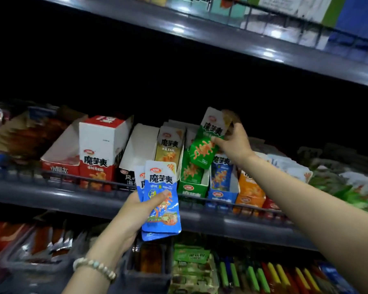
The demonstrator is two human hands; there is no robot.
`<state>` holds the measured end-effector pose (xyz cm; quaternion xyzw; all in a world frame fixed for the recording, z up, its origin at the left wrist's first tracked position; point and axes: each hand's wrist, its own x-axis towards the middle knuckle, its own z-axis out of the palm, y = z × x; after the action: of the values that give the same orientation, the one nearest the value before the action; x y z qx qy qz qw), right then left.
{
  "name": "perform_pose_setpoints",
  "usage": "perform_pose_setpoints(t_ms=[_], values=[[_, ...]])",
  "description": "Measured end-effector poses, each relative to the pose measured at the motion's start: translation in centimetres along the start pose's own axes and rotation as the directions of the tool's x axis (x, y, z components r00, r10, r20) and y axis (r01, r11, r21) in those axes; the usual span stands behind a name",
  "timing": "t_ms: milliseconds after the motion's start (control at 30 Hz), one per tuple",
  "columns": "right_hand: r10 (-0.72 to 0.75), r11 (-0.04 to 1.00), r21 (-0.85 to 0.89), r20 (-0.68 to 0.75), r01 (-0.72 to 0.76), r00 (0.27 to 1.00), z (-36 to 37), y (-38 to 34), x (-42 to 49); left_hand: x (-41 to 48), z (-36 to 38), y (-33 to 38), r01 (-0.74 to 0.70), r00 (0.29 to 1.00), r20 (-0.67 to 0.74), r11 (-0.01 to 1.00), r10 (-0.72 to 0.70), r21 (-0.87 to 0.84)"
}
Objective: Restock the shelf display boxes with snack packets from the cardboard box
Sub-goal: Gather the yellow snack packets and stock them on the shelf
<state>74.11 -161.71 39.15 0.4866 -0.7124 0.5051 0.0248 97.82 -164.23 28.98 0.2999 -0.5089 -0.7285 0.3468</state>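
Your left hand (134, 215) grips a small stack of blue packets (164, 219), thumb curled across the front, fingers behind. The stack is upright in front of the shelf edge (51, 196), just below the black display box (128, 177). Looks like two or three packets, but the edges overlap and I can't count them for sure.

Your right hand (232, 143) pinches a green packet (204, 145) by its right side, thumb on the front, fingers behind the top. The packet is tilted and sits just above the green display box (191, 187), its lower end overlapping the packets standing in that box.

Left of that box, yellow packets (170, 145) stand upright. To its right is the blue display box (221, 194) with same-colour packets in it, then orange packets (249, 192). The black display box shows mostly white inner wall. A red box (102, 149) stands further left. There's a bead bracelet (94, 268) on your left wrist.
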Motion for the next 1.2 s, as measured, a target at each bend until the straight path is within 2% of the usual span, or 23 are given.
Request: perform_pose_setpoints(t_ms=[267, 400, 567, 733, 800, 867, 933, 967, 1033, 1067, 1100, 1200], values=[[-0.030, 0.927, -0.369, 0.117, 0.072, 0.993, 2.3, 2.1, 0.3, 1.0, 0.5, 0.0, -0.041, 0.999, 0.031, 0.999, 0.040, 0.027], [-0.031, 0.786, -0.606, 0.161, 0.123, 0.987, 2.8, 1.9, -0.7, 1.2, 0.5, -0.4, -0.034, 0.998, 0.048, 0.998, 0.032, 0.056], [0.000, 0.720, -0.683, 0.174, 0.121, 0.985, 3.3, 2.1, -0.6, 1.5, 0.3, -0.6, -0.043, 0.999, 0.036, 0.995, 0.040, 0.093], [-0.042, 0.819, -0.554, 0.203, 0.151, 0.978, 2.4, 1.3, -0.7, 1.4, 0.7, -0.6, -0.064, 0.997, 0.046, 0.988, 0.059, 0.139], [-0.080, 0.890, -0.418, 0.244, 0.180, 0.966, 1.9, 0.6, -1.4, 1.3, 0.9, -0.7, -0.077, 0.996, 0.059, 0.984, 0.068, 0.159], [-0.107, 0.965, -0.196, 0.307, 0.173, 0.946, 1.3, -0.5, -2.3, 1.0, 1.2, -0.6, -0.099, 0.992, 0.089, 0.981, 0.085, 0.169], [-0.063, 0.997, -0.014, 0.449, 0.077, 0.892, 0.5, -1.9, -3.3, 0.7, 1.6, -0.4, -0.121, 0.986, 0.134, 0.978, 0.098, 0.171], [-0.005, 1.000, 0.016, 0.555, -0.005, 0.832, -0.1, -2.6, -3.8, 0.5, 1.8, -0.3, -0.129, 0.982, 0.158, 0.975, 0.100, 0.179], [0.097, 0.992, -0.013, 0.731, -0.128, 0.676, -1.2, -3.3, -4.6, 0.3, 2.2, -0.3, -0.144, 0.974, 0.200, 0.970, 0.104, 0.198], [0.122, 0.987, -0.025, 0.766, -0.160, 0.631, -1.6, -3.3, -4.9, 0.2, 2.5, -0.3, -0.154, 0.971, 0.212, 0.966, 0.109, 0.208], [0.136, 0.980, -0.016, 0.772, -0.196, 0.621, -2.0, -3.2, -5.2, 0.2, 2.8, -0.5, -0.160, 0.970, 0.213, 0.963, 0.114, 0.215], [0.184, 0.948, 0.049, 0.718, -0.313, 0.671, -2.7, -2.6, -6.1, 0.3, 4.0, -1.0, -0.174, 0.967, 0.222, 0.959, 0.124, 0.223]])
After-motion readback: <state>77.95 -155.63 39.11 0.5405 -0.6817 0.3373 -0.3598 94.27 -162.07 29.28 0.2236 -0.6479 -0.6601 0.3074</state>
